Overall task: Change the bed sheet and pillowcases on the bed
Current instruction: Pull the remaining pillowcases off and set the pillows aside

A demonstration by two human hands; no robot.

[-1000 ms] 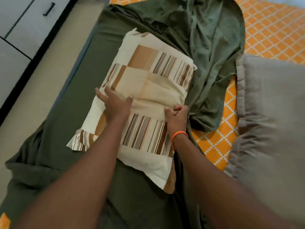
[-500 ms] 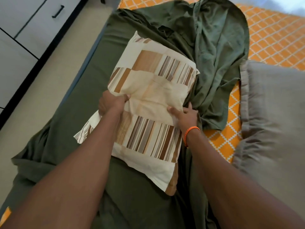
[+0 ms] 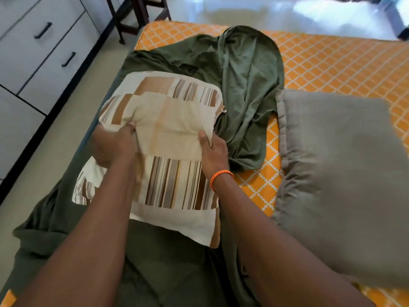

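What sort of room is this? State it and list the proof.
Most likely a bedroom. A bed with an orange patterned mattress carries a loose green sheet and two pillows, one striped, one grey. Drawers stand along the wall.

Bright daylight, floor (image 3: 265, 16) glare (blurred edges)

Both forearms are bare, with no sleeve showing anywhere up to the near edge of view. The left hand (image 3: 112, 147) wears nothing, no ring or band. The right hand (image 3: 213, 151) has 1 braided orange cord bracelet (image 3: 221, 177) with pale flecks, sitting snug round the wrist.
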